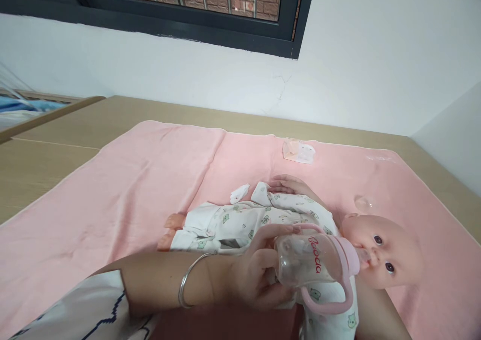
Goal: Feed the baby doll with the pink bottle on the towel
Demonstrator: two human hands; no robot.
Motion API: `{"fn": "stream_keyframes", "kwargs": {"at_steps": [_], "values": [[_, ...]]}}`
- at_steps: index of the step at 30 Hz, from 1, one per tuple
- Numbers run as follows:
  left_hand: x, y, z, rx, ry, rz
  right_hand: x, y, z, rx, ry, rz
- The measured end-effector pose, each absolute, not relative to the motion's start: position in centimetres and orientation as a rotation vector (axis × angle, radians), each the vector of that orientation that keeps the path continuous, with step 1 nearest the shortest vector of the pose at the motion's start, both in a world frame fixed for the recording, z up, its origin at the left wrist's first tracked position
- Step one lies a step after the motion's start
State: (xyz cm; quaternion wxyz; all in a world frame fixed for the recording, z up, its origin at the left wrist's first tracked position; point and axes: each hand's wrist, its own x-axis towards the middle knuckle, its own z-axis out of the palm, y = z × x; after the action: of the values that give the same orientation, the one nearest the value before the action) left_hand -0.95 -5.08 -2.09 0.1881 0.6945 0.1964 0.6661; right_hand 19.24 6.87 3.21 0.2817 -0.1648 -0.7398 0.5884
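Observation:
My left hand (263, 270), a silver bangle on its wrist, is closed around the base of a clear baby bottle (296, 260) with a pink collar and pink handles. The bottle lies nearly level, its clear teat at the mouth of a baby doll (383, 252). Face up, the doll wears a white outfit with small green animal prints. My right arm passes beneath the doll's neck. On the doll's far side, my right hand (287, 184) rests by its sleeve with fingers stretched out; the palm is partly hidden.
A pink blanket (169, 164) covers much of the wooden surface (93, 117). On it lie a small clear packet (298, 151), a crumpled white piece (239, 193) and a clear dome-shaped cap (363, 203). A white wall (225, 74) and dark-framed window (225, 22) stand behind.

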Motion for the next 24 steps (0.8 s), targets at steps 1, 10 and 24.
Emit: {"fn": "stream_keyframes", "kwargs": {"at_steps": [1, 10, 24], "values": [[-1.0, -5.1, -2.1, 1.950, 0.553, 1.875, 19.2, 7.0, 3.0, -0.436, -1.999, 1.565], [-0.9, -4.8, -2.0, 1.982, 0.485, 1.857, 16.3, 6.1, 6.9, -0.377, -2.017, 1.560], [-1.6, -5.1, -2.8, 2.069, 0.573, 1.841, 17.5, 6.6, 5.3, -0.391, -2.016, 1.552]]}}
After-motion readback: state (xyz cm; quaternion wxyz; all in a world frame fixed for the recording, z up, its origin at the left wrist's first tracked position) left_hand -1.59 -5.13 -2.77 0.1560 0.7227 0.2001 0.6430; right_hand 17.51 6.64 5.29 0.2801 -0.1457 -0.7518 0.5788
